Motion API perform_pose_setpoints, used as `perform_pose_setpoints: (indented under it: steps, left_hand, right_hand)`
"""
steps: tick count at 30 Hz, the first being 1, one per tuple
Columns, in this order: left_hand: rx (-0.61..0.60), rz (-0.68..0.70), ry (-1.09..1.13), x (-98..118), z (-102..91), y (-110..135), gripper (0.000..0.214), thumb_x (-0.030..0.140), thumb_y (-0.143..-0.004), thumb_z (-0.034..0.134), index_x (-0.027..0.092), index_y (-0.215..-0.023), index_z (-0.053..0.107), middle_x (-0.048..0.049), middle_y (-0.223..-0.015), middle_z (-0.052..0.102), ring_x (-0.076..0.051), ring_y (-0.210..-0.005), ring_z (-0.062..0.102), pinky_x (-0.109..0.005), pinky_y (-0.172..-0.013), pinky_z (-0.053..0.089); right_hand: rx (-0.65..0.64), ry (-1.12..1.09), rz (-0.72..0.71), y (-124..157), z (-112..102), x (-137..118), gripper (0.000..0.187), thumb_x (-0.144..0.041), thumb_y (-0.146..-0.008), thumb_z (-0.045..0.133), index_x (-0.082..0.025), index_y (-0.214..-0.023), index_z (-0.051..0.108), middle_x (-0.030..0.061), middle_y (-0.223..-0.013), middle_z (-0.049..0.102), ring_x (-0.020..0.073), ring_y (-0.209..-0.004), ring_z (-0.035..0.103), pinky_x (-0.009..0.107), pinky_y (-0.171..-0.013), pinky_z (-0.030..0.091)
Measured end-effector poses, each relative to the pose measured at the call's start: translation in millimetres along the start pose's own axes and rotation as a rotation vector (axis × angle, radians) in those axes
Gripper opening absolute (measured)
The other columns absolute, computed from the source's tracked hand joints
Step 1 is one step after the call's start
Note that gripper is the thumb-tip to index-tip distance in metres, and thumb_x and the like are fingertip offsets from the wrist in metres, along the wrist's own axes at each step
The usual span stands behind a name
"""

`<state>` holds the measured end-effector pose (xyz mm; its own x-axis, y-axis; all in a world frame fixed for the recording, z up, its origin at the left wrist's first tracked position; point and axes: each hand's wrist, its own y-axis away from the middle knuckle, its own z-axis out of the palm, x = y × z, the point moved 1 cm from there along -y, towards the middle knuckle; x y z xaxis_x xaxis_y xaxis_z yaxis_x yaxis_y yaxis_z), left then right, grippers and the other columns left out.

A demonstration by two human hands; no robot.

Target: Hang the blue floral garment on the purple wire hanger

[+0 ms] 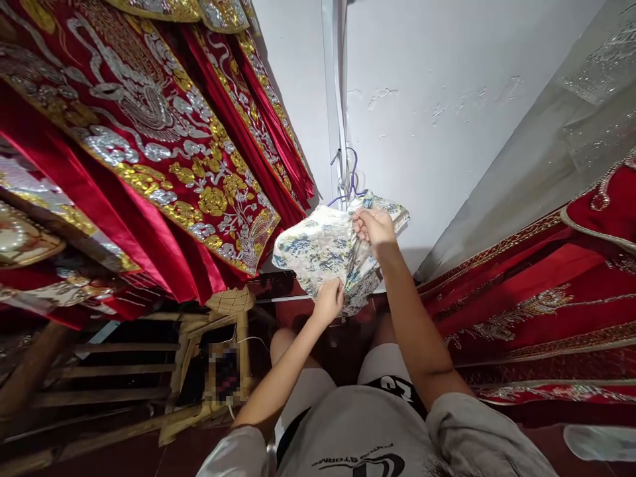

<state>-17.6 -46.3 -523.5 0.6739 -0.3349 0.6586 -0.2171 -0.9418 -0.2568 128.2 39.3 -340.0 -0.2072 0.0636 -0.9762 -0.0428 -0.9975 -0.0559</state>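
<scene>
A pale floral garment (320, 248) with blue flowers hangs on a purple hanger (350, 185) against the white wall. My right hand (373, 226) pinches the garment near its top, by the hanger. My left hand (328, 303) is closed on the garment's lower edge. Both arms reach up and forward from my grey shirt.
Red robes with gold and silver embroidery (149, 132) hang close on the left. More red embroidered cloth (536, 291) hangs on the right. A bamboo chair (209, 371) with a woven fan (231, 301) stands low on the left. A white pipe (334, 99) runs up the wall.
</scene>
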Motion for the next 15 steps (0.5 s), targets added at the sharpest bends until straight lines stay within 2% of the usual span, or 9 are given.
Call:
perform_pose_setpoints:
  steps: [2,3,5,6,7,9,12,13,15]
  left_hand:
    - [0.053,0.055,0.123,11,-23.5,-12,0.007,0.022,-0.095,0.050,0.020,-0.098,0.056,-0.0045,-0.086,0.062,-0.021,-0.083,0.061,-0.034,-0.081,0.048]
    - [0.117,0.095,0.198,20,-37.8,-21,0.013,0.025,-0.097,0.050,0.020,-0.108,0.056,-0.0051,-0.090,0.064,-0.020,-0.086,0.062,-0.033,-0.082,0.049]
    - [0.304,0.177,0.278,42,-68.9,-42,0.030,0.030,-0.102,0.047,0.019,-0.130,0.051,-0.0066,-0.099,0.066,-0.019,-0.093,0.064,-0.034,-0.089,0.050]
    - [0.387,0.213,0.267,54,-84.0,-53,0.032,0.032,-0.103,0.046,0.020,-0.131,0.052,-0.0072,-0.102,0.067,-0.019,-0.095,0.064,-0.035,-0.090,0.050]
    - [0.432,0.243,0.233,66,-97.5,-64,0.030,0.034,-0.103,0.046,0.020,-0.128,0.055,-0.0076,-0.104,0.067,-0.019,-0.095,0.064,-0.035,-0.089,0.050]
    - [0.433,0.310,0.144,86,-118.1,-82,0.022,0.034,-0.103,0.049,0.019,-0.111,0.063,-0.0072,-0.100,0.069,-0.018,-0.092,0.064,-0.033,-0.086,0.050]
    - [0.448,0.381,0.065,103,-135.5,-96,0.017,0.029,-0.101,0.053,0.017,-0.095,0.064,-0.0056,-0.093,0.069,-0.017,-0.088,0.064,-0.030,-0.084,0.050]
    - [0.501,0.381,0.071,103,-139.8,-97,0.016,0.027,-0.101,0.053,0.017,-0.094,0.064,-0.0051,-0.092,0.069,-0.016,-0.089,0.064,-0.030,-0.085,0.050]
    - [0.688,0.317,0.144,93,-150.0,-96,0.014,0.026,-0.101,0.054,0.017,-0.095,0.063,-0.0042,-0.094,0.068,-0.016,-0.091,0.063,-0.029,-0.087,0.049]
  right_hand:
    - [-0.035,0.010,-0.020,10,5,5,0.022,-0.031,-0.088,0.058,-0.019,-0.069,0.058,-0.0037,-0.051,0.051,0.0077,-0.042,0.038,0.021,-0.041,0.029]
    - [-0.058,0.025,-0.034,17,6,8,0.023,-0.033,-0.088,0.058,-0.019,-0.070,0.058,-0.0038,-0.052,0.051,0.0080,-0.043,0.039,0.021,-0.042,0.030]
    - [-0.105,0.073,-0.065,27,8,10,0.023,-0.036,-0.088,0.058,-0.020,-0.071,0.058,-0.0037,-0.054,0.052,0.0084,-0.045,0.041,0.021,-0.045,0.032]
    - [-0.130,0.097,-0.083,31,8,10,0.023,-0.036,-0.088,0.058,-0.020,-0.072,0.059,-0.0037,-0.054,0.053,0.0087,-0.046,0.042,0.021,-0.046,0.033]
    - [-0.153,0.119,-0.102,33,9,9,0.023,-0.036,-0.089,0.058,-0.020,-0.073,0.059,-0.0036,-0.055,0.053,0.0090,-0.047,0.043,0.022,-0.047,0.034]
    - [-0.186,0.154,-0.145,33,10,9,0.023,-0.037,-0.089,0.057,-0.020,-0.076,0.060,-0.0037,-0.056,0.054,0.0099,-0.049,0.044,0.023,-0.049,0.035]
    - [-0.162,0.234,-0.183,29,9,21,0.024,-0.040,-0.091,0.055,-0.020,-0.079,0.061,-0.0035,-0.060,0.055,0.0112,-0.052,0.045,0.025,-0.052,0.035]
    - [-0.137,0.282,-0.172,28,7,30,0.024,-0.039,-0.091,0.054,-0.020,-0.078,0.061,-0.0033,-0.060,0.056,0.0115,-0.053,0.045,0.025,-0.052,0.034]
    - [-0.110,0.372,-0.118,29,2,54,0.026,-0.038,-0.090,0.054,-0.021,-0.072,0.059,-0.0029,-0.059,0.055,0.0117,-0.051,0.043,0.026,-0.052,0.032]
